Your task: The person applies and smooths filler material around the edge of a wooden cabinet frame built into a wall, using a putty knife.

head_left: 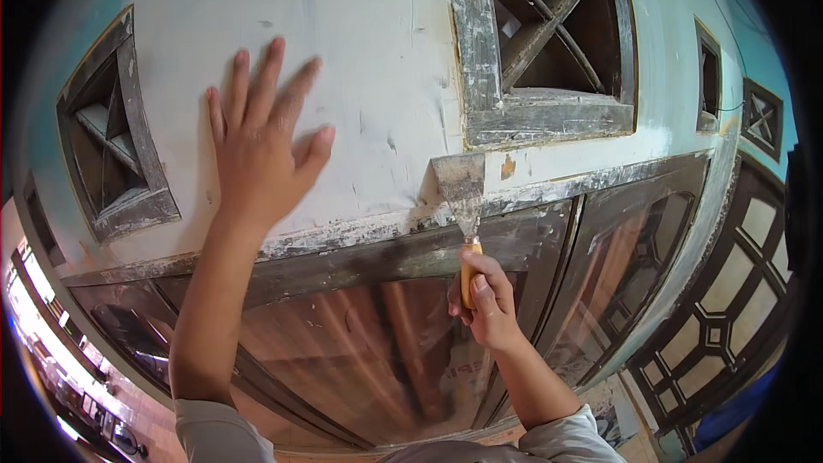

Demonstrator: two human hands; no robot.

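White wall, cut off above, rises over glass with faint lettering; my left hand spreads empty on the wall; my right hand, fingers partly hidden, grips a scraper, blade against the wall's lower edge.

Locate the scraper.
In the head view, the scraper is right of centre, in the right hand, blade up, below the lower-left corner of the large vent frame.

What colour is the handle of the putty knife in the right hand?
The putty knife handle is yellow-orange, seen best in the head view.
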